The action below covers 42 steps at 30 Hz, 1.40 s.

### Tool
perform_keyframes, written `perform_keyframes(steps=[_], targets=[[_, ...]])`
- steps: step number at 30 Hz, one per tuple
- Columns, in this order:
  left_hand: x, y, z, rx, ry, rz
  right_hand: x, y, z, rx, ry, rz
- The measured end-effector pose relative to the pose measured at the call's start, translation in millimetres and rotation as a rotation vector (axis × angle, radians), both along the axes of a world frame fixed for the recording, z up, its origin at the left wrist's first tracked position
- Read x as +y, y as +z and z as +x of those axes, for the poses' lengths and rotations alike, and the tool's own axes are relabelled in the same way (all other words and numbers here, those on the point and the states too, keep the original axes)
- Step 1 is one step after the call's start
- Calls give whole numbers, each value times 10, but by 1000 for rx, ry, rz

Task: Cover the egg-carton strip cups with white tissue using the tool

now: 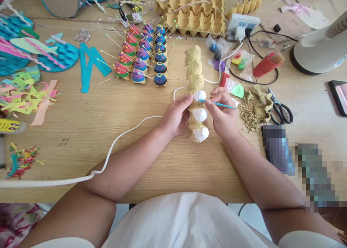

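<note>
A strip of egg carton (195,81) with several bumps runs away from me over the wooden table. Its three nearest bumps are covered in white clay (200,114); the farther ones are bare and tan. My left hand (177,115) grips the strip from its left side, thumb beside the third white bump. In my right hand (223,114) is a thin blue tool (223,105), pinched between thumb and fingers, its tip at the farthest white bump.
Rows of painted carton pieces with pins (140,64) stand at the back left. Egg trays (193,22) lie behind. To the right are scissors (280,108), carton scraps (253,107) and a red cup (264,66). A white cable (114,143) crosses the left side.
</note>
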State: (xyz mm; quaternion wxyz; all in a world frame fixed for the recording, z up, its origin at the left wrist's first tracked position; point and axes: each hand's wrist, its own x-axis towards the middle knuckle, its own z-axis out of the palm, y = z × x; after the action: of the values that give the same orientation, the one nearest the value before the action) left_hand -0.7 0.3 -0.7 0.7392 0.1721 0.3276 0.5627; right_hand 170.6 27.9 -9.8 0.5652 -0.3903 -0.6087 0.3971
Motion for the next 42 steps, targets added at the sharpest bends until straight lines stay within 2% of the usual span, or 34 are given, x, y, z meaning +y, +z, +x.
perform_keyframes(steps=[21, 42], targets=[[12, 4, -6, -26, -6, -11, 52, -79, 59, -41, 46, 108], [-5, 44, 1, -62, -5, -18, 39, -50, 38, -103, -5, 151]])
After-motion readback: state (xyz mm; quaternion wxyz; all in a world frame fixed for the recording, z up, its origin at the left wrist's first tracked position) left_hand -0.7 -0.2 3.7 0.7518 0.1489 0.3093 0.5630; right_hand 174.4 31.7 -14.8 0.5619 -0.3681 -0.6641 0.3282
